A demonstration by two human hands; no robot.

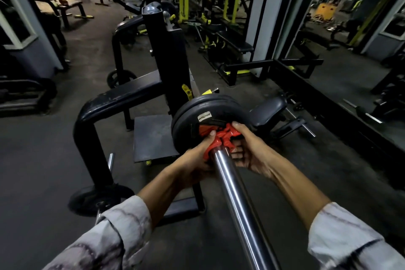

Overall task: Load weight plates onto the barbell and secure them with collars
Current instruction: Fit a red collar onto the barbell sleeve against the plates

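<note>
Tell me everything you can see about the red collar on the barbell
The red collar looks like a moulded plastic clamp with ridged, angular parts and a lever section. It sits around the shiny chrome barbell sleeve, pushed up against the face of the outer black weight plate. The left hand grips it from the left, thumb on top; the right hand holds it from the right, fingertips on its upper edge. Both hands hide much of it, so whether the lever is locked cannot be told.

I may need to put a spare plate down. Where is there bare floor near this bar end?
Bare floor lies left of the black bench frame. Right of the barbell sleeve, floor is bare up to the long black rail. Crowded: both hands on the red collar, against the plates.
</note>
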